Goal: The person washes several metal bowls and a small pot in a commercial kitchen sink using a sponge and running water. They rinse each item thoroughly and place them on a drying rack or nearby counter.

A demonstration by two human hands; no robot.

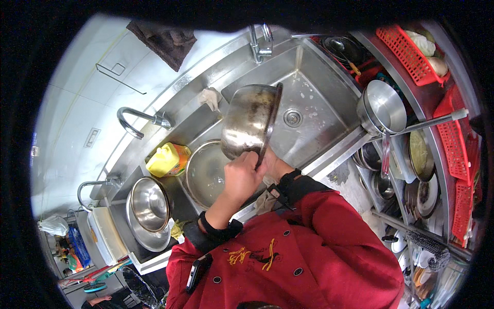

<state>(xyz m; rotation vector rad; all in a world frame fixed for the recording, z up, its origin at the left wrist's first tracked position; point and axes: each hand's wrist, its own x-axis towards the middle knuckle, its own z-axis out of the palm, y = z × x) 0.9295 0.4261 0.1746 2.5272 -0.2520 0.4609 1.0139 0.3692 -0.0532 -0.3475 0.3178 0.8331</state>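
A large steel bowl or pot (249,117), stained brown, is tilted on its side above the sink divider, its dark rim facing right. My left hand (242,175) grips the rim at its near end. Close beside it, my right hand (274,164) is at the same rim from the inner side, its fingers partly hidden. Below the pot, a wide round basin (206,185) of cloudy water stands in the left sink. The right sink (324,112) has a round drain (293,117) and scattered pale bits on its floor.
A yellow plastic jug (168,159) stands left of the basin, near stacked steel bowls (149,204). A pale cloth (209,98) hangs over the sink edge. Faucets (144,119) line the wall side. At right are steel saucepans (384,106), shelves of pans and red baskets (411,54).
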